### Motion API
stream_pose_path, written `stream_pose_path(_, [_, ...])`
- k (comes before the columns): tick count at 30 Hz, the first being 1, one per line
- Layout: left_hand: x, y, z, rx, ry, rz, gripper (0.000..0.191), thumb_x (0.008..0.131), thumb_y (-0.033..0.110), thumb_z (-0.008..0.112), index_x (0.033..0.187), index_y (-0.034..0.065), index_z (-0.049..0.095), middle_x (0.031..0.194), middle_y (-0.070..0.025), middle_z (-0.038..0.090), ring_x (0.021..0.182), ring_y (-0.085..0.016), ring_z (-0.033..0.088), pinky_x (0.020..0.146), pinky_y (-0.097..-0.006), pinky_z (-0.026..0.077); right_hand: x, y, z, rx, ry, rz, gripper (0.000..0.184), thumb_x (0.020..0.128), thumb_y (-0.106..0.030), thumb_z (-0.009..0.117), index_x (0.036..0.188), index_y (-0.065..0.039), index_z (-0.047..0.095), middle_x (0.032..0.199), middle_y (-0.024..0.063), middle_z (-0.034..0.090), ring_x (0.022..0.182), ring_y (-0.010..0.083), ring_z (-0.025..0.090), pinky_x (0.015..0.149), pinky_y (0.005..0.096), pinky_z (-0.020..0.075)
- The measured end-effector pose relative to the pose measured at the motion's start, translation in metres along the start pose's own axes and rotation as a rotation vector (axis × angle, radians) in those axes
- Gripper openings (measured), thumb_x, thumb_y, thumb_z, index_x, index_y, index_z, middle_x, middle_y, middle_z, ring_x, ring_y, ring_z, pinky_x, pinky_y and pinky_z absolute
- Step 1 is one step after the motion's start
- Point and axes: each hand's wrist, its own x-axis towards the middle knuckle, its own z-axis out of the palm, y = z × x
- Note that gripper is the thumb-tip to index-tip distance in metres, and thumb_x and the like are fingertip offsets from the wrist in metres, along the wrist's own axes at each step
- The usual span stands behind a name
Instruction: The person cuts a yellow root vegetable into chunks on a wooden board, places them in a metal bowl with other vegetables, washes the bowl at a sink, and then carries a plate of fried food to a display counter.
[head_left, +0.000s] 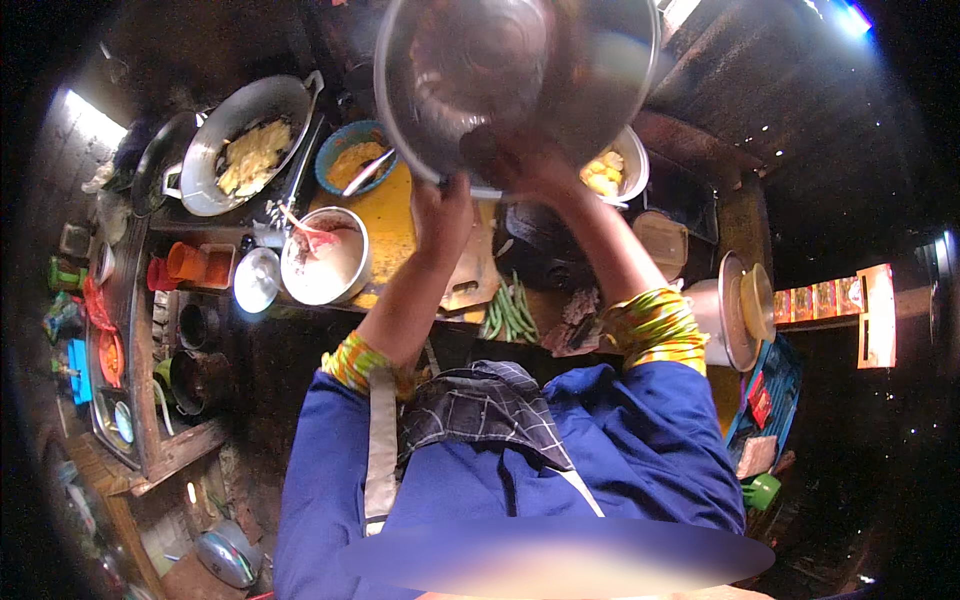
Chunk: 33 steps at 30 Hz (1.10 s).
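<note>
A large round metal basin (600, 97) is tilted up in front of me at the top of the view. My left hand (442, 214) grips its lower rim. Over the same rim, my right hand (536, 172) reaches against the basin's surface; its fingers are dark and blurred, so I cannot tell whether they hold something. Below the hands lie a wooden cutting board (471, 279) and a bunch of green beans (510, 309). Left of them stands a pot of pale liquid (341, 262) with a red ladle (319, 238) in it.
Food fries in a wide wok (199, 169) at the upper left. Nearby is a blue bowl (326, 161) with a spoon in yellowish batter. A white pot (637, 169) with yellow pieces stands behind my right arm. Farther right is a lidded pot (703, 300).
</note>
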Motion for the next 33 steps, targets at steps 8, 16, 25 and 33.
stream_pose_path(8, [0.071, -0.023, 0.061, 0.375, 0.295, 0.264, 0.048, 0.072, -0.004, 0.047, 0.118, -0.0135, 0.039, 0.109, -0.0281, 0.052, 0.093, -0.036, 0.057, 0.081, -0.0395, 0.045, -0.035, 0.165, -0.052, -0.131, -0.262, 0.345, 0.011, 0.076, -0.017, 0.063, 0.081, -0.007, 0.06, 0.081, 0.0097, 0.058, 0.079, 0.0252, 0.057, 0.073, 0.0334, 0.0467])
stream_pose_path(16, [0.061, -0.015, -0.022, 0.19, 0.455, 0.144, 0.009, 0.083, 0.0, 0.051, 0.087, -0.0072, 0.052, 0.083, -0.0132, 0.056, 0.069, -0.019, 0.056, 0.061, -0.0299, 0.045, -0.055, 0.21, -0.077, -0.144, 0.289, 0.448, 0.014, 0.078, -0.01, 0.057, 0.091, -0.011, 0.062, 0.09, 0.0126, 0.06, 0.087, 0.0269, 0.058, 0.078, 0.0357, 0.0465])
stream_pose_path(25, [-0.008, 0.026, -0.121, -0.585, 0.446, -0.585, 0.01, 0.076, 0.006, 0.057, 0.084, 0.0014, 0.055, 0.074, -0.0062, 0.055, 0.068, -0.018, 0.06, 0.059, -0.0322, 0.053, -0.035, 0.09, -0.058, 0.848, 0.294, 0.33, 0.034, 0.088, -0.012, 0.051, 0.12, 0.002, 0.047, 0.12, 0.0142, 0.051, 0.11, 0.0227, 0.05, 0.097, 0.0325, 0.0364])
stream_pose_path(33, [-0.171, 0.03, -0.178, -0.616, 0.462, -1.103, 0.007, 0.078, 0.008, 0.055, 0.072, 0.0059, 0.057, 0.065, -0.0081, 0.059, 0.061, -0.023, 0.061, 0.062, -0.0408, 0.052, -0.09, -0.007, 0.042, 1.752, 0.033, 0.807, 0.09, 0.081, -0.069, 0.03, 0.14, -0.002, 0.017, 0.145, 0.0109, 0.02, 0.13, 0.0225, 0.026, 0.104, 0.0343, 0.0213])
